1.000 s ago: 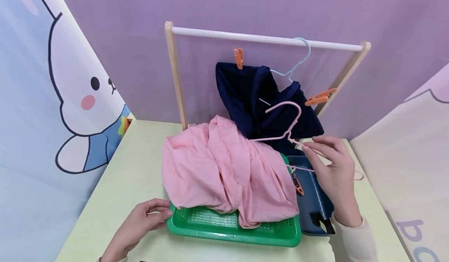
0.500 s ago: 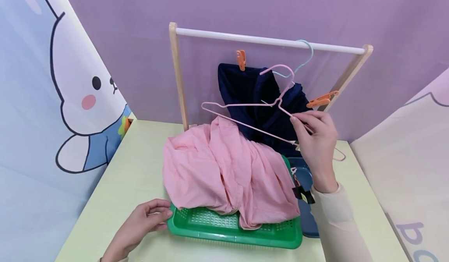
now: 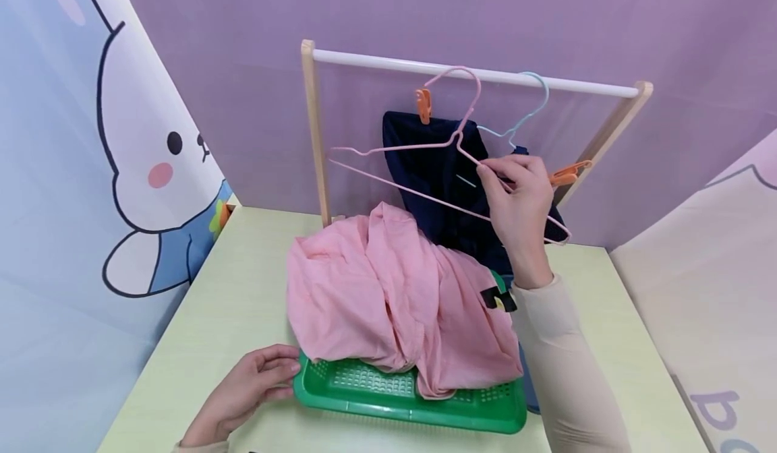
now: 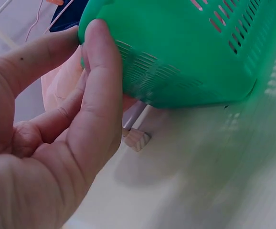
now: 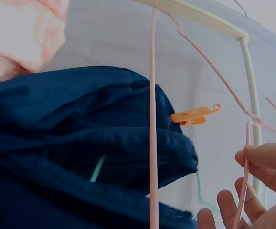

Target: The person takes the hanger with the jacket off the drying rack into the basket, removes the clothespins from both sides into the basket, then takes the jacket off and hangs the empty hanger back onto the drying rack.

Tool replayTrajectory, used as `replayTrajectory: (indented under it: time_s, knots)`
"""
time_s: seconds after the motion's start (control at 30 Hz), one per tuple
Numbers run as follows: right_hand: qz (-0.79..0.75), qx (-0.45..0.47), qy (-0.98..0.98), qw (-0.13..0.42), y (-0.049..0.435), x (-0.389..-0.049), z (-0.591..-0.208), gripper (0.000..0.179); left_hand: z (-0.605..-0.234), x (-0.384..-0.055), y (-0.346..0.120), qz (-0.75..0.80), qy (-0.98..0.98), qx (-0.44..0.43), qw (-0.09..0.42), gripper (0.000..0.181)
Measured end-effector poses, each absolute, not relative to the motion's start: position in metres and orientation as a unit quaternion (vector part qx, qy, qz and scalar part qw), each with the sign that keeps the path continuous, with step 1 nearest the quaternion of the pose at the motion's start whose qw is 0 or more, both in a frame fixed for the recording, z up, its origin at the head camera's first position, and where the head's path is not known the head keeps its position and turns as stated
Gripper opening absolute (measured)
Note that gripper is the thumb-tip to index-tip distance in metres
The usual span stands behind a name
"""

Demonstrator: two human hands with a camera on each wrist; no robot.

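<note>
1. Head view: a pale table spans the scene.
2. At its back stands a rack, a white rod between wooden posts.
3. Pink cloth lies bunched in the green basket, covering its back and sides; the perforated floor shows along the front.
4. A navy garment hangs behind the basket; a light blue hanger rises from it and hooks over the rod.
5. The pink hanger is tilted in front of the navy garment, its hook overlapping the rod; whether they touch cannot be told.
6. A blue tray shows as a sliver right of the basket, mostly behind the right sleeve; its contents are hidden.
7. The right hand pinches one shoulder of the pink hanger between thumb and fingers.
8. The left hand holds the basket's left rim in its fingertips.
9. One orange clip sits on the navy garment's upper left edge, a second orange clip at its right side.
</note>
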State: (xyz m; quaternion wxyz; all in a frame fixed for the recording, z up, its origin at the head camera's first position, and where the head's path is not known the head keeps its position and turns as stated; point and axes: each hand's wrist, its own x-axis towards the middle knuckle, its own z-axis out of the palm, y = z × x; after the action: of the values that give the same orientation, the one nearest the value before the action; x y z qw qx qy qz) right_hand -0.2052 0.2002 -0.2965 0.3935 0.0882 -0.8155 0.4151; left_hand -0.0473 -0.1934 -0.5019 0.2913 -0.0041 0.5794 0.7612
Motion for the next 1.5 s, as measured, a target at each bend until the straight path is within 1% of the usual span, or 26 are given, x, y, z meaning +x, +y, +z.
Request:
replayTrajectory:
  time_s: [0.1, 0.2, 0.3, 0.43, 0.67, 0.87, 1.27, 1.37, 1.5]
  knots:
    - [0.413, 0.093, -0.813, 0.400, 0.193, -0.212, -0.290, 0.009, -0.508, -0.048, -0.194, 0.783, 0.540, 0.013, 0.308, 0.021]
    - [0.408, 0.099, -0.810, 0.408, 0.188, -0.218, -0.285, 0.009, -0.511, -0.049, -0.194, 0.796, 0.514, 0.014, 0.318, 0.021]
    - [0.400, 0.105, -0.807, 0.422, 0.185, -0.225, -0.282, 0.008, -0.514, -0.050, -0.192, 0.803, 0.501, 0.012, 0.322, 0.021]
    - [0.388, 0.105, -0.811, 0.425, 0.180, -0.234, -0.279, 0.008, -0.515, -0.051, -0.191, 0.808, 0.495, 0.013, 0.319, 0.020]
    - [0.397, 0.104, -0.817, 0.405, 0.163, -0.244, -0.276, 0.010, -0.516, -0.051, -0.188, 0.813, 0.487, 0.021, 0.319, 0.019]
    - [0.407, 0.112, -0.813, 0.401, 0.143, -0.251, -0.276, 0.008, -0.517, -0.050, -0.187, 0.812, 0.485, 0.021, 0.323, 0.019]
    - [0.399, 0.134, -0.823, 0.382, 0.120, -0.254, -0.288, 0.008, -0.516, -0.051, -0.186, 0.817, 0.477, 0.033, 0.322, 0.019]
    - [0.395, 0.142, -0.830, 0.367, 0.114, -0.253, -0.289, 0.008, -0.515, -0.051, -0.186, 0.816, 0.480, 0.034, 0.322, 0.019]
    - [0.385, 0.152, -0.850, 0.327, 0.108, -0.253, -0.289, 0.010, -0.515, -0.053, -0.186, 0.815, 0.479, 0.037, 0.323, 0.019]
